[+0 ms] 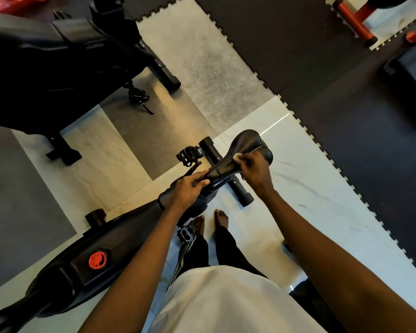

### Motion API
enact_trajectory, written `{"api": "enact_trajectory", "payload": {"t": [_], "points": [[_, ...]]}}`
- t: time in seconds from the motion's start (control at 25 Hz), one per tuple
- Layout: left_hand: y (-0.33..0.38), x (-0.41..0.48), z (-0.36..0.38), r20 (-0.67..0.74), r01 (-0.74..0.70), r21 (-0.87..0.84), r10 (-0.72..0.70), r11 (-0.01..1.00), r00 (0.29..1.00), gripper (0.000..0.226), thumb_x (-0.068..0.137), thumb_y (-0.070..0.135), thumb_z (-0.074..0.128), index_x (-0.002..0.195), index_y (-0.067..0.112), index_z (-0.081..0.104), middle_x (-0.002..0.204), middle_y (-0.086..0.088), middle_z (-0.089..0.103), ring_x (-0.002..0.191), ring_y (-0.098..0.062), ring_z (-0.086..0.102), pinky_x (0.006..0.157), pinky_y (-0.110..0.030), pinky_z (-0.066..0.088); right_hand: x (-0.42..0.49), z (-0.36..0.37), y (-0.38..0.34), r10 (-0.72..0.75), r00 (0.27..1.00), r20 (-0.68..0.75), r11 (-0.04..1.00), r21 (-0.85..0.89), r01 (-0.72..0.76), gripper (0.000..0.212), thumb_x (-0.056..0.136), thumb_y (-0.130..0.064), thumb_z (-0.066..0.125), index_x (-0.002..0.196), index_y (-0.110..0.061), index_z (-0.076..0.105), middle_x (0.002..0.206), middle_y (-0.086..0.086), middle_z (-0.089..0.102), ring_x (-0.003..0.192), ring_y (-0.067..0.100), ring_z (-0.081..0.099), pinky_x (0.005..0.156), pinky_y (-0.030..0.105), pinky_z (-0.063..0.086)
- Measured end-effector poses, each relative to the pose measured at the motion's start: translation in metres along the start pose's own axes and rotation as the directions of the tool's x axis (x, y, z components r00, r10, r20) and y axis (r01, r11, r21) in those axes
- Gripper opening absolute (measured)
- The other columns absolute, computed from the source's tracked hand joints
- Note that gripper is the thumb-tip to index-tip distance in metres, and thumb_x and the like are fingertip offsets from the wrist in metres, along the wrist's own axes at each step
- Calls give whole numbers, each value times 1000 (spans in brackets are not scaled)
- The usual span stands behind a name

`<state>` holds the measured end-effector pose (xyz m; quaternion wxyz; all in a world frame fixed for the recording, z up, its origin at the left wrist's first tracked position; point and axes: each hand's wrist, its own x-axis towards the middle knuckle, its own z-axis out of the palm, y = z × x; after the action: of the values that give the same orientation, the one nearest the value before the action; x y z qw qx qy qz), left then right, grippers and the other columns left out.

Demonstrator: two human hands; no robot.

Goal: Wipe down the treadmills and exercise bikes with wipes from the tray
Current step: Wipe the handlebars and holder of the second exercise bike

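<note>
A black exercise bike (87, 260) stands in front of me, with a red round knob (97, 259) on its frame. Its black saddle (245, 143) points toward me. My left hand (189, 188) grips the narrow nose of the saddle. My right hand (253, 164) presses a small white wipe (237, 156) onto the middle of the saddle top. The wipe is mostly hidden under my fingers. The wipe tray is not in view.
A second black exercise bike (46, 66) stands at the upper left. Black interlocking floor mats (322, 80) cover the right side. Red equipment legs (353, 20) stand at the top right. The bike's rear floor bar (228, 171) and pedals (187, 156) lie near my bare feet (220, 218).
</note>
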<state>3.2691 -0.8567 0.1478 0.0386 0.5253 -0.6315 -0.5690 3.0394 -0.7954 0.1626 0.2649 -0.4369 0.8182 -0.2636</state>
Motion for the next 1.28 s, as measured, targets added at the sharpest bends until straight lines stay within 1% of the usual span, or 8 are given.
{"api": "enact_trajectory", "payload": {"t": [0.16, 0.28, 0.4, 0.6, 0.68, 0.84, 1.04, 1.28], "points": [[-3, -8, 0, -69, 29, -35, -31, 999, 997, 29, 100, 27, 62, 127, 20, 70, 111, 5, 72, 102, -8, 64, 83, -6, 47, 6, 6, -3, 72, 994, -85, 996, 49, -68, 31, 98, -39, 62, 112, -15, 75, 104, 1, 69, 89, 15, 66, 82, 23, 54], [-17, -13, -2, -209, 81, -81, -96, 993, 973, 23, 103, 23, 56, 119, 19, 72, 112, 2, 72, 106, -13, 63, 93, -28, 52, -29, 24, -26, -79, 997, 23, 996, 53, 77, 25, 98, -26, 63, 117, -11, 71, 108, -3, 59, 85, 3, 57, 78, 11, 48], [-28, -14, -7, -271, 121, -74, -137, 990, 953, 22, 102, 29, 54, 115, 26, 72, 110, 4, 73, 106, -17, 65, 94, -40, 54, -52, 42, -34, -245, 959, 141, 969, 20, 245, 24, 96, -16, 64, 119, -9, 69, 113, 1, 57, 97, 10, 55, 87, 16, 48], [-13, -9, -8, -259, 78, -107, -104, 991, 960, 22, 103, 29, 54, 116, 30, 71, 111, 4, 74, 109, -17, 66, 93, -37, 54, -61, 39, -20, -313, 931, 189, 949, 46, 310, 26, 95, -13, 66, 120, -11, 67, 120, 7, 57, 102, 10, 55, 89, 8, 42], [0, -9, -3, -188, 47, -93, -64, 994, 980, 25, 105, 25, 52, 121, 25, 70, 115, 3, 72, 113, -15, 63, 89, -23, 50, -60, 35, -15, -257, 958, 125, 965, 92, 247, 24, 96, -15, 64, 119, -12, 66, 118, 2, 57, 97, 7, 57, 85, 11, 48], [19, -11, 7, -63, 22, -39, -25, 999, 998, 31, 106, 22, 49, 133, 17, 64, 116, 3, 66, 110, -12, 59, 86, -13, 42, -40, 22, 5, 160, 960, -228, 965, 243, -103, 17, 95, -22, 67, 107, -11, 71, 104, 4, 61, 88, 7, 60, 82, 24, 54], [26, -6, 16, -43, -43, 75, 47, 996, 998, 36, 106, 24, 49, 140, 15, 58, 125, -10, 68, 115, -22, 62, 88, -24, 42, -55, 45, -18, 25, 992, -121, 980, 200, 0, 21, 95, -21, 67, 113, -12, 72, 105, -1, 58, 86, 4, 58, 78, 8, 47], [39, 19, 37, 106, -197, 314, 172, 929, 979, 52, 107, 25, 46, 155, 8, 36, 148, -16, 48, 136, -32, 46, 108, -37, 38, -22, 7, 39, 125, 956, -267, 976, 208, -69, 9, 93, -18, 67, 100, -14, 72, 101, 4, 65, 91, 15, 66, 83, 36, 58]]}}
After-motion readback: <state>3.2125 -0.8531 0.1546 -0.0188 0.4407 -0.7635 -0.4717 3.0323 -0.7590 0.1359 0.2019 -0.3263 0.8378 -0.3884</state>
